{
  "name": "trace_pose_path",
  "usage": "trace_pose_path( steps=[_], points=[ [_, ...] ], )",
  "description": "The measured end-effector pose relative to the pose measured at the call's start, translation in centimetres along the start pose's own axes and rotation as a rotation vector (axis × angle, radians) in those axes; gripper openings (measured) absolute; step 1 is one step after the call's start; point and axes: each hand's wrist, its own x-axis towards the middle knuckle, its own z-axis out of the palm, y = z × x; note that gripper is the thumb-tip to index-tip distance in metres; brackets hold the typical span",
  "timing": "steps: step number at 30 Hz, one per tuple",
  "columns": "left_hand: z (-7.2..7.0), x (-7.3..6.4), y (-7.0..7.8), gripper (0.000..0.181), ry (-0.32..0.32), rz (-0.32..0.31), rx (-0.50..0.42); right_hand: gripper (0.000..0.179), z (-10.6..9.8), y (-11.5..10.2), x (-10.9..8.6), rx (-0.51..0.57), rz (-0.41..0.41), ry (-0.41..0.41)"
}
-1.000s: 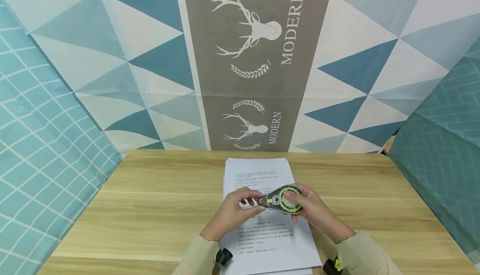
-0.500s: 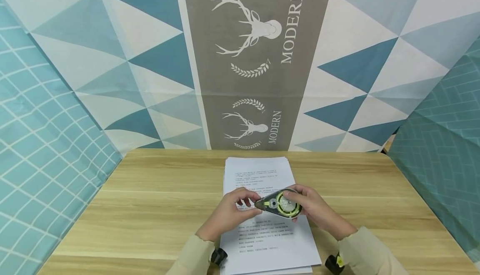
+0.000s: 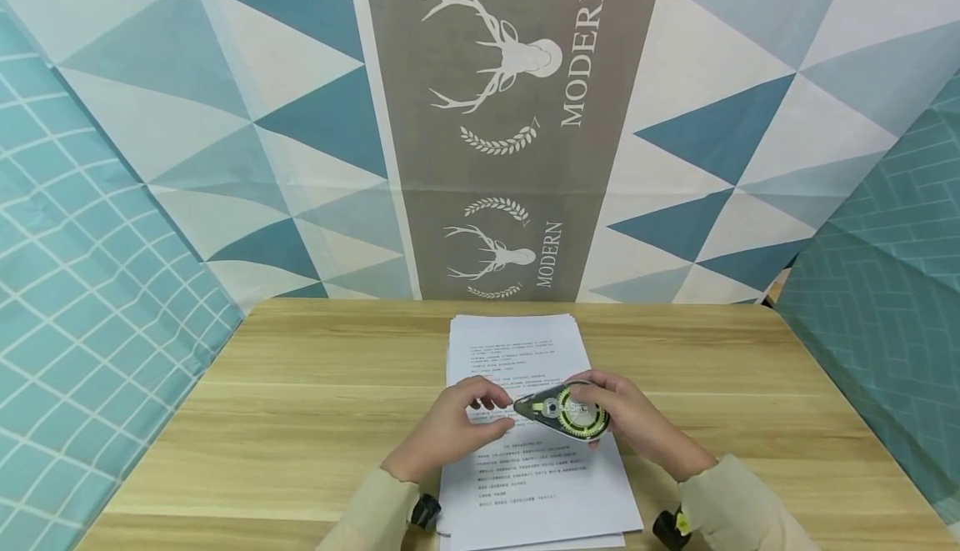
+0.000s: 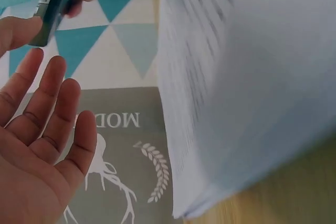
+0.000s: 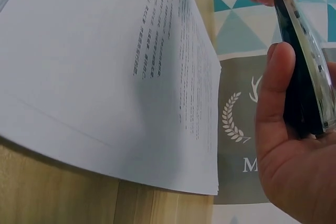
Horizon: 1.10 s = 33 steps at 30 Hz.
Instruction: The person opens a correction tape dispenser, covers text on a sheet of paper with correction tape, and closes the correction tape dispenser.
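A teardrop-shaped correction tape (image 3: 551,411) with a dark case and a yellow-green toothed wheel is held over printed sheets by my right hand (image 3: 643,423), its thumb on the round end. The narrow tip points left. Just off that tip, my left hand (image 3: 450,430) has its thumb and fingers spread apart. In the left wrist view the left fingers (image 4: 52,114) are loosely extended, and the thumb lies close to the tape's end. The right wrist view shows the tape (image 5: 296,61) edge-on, gripped between thumb and fingers. Below both hands lies the paper stack (image 3: 536,501).
The wooden table (image 3: 322,418) spreads around the paper on both sides. A patterned cloth backdrop (image 3: 517,159) stands along its far edge, with teal sheets at the left and right. Both wrists wear black cameras.
My left hand has come away from the tape's tip, drawing slightly to the left. The correction tape has tilted and lowered a little in the right hand. The paper stays put.
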Motion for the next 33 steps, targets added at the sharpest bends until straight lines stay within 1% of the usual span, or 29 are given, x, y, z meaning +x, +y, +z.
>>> trace_pose_path(
  steps=[2, 5, 11, 13, 15, 18, 24, 26, 31, 33],
  points=[
    [-0.4, -0.1, -0.3, 0.018, -0.025, 0.010, 0.039, 0.046, -0.2, 0.0, -0.1, 0.013, 0.002, 0.019],
    [-1.0, -0.4, -1.0, 0.017, -0.076, 0.018, 0.136, 0.044, -0.6, -0.1, -0.3, 0.028, 0.012, 0.045],
    [-2.2, -0.8, -2.4, 0.013, -0.202, 0.105, 0.395, 0.045, -1.1, -0.1, -0.6, 0.023, 0.034, 0.100],
    [-2.5, -0.8, -2.7, 0.012, -0.247, 0.127, 0.459, 0.045, -1.3, 0.0, -0.7, 0.017, 0.042, 0.119],
    [-2.7, -0.9, -2.9, 0.011, -0.289, 0.144, 0.502, 0.046, -1.5, 0.0, -0.8, 0.010, 0.044, 0.132],
    [-2.9, -0.8, -3.3, 0.012, -0.336, 0.185, 0.559, 0.047, -1.8, 0.1, -0.9, 0.003, 0.043, 0.143],
    [-2.9, -0.8, -4.1, 0.012, -0.401, 0.322, 0.663, 0.051, -2.2, 0.1, -1.3, 0.009, 0.038, 0.142],
    [-2.8, -0.8, -4.3, 0.012, -0.413, 0.365, 0.677, 0.051, -2.4, 0.2, -1.4, 0.015, 0.036, 0.139],
    [-2.3, -0.9, -4.8, 0.013, -0.444, 0.451, 0.676, 0.051, -2.8, 0.4, -1.6, 0.017, 0.039, 0.144],
    [-2.1, -0.9, -5.0, 0.013, -0.460, 0.470, 0.674, 0.051, -3.0, 0.5, -1.7, 0.014, 0.042, 0.159]
  ],
)
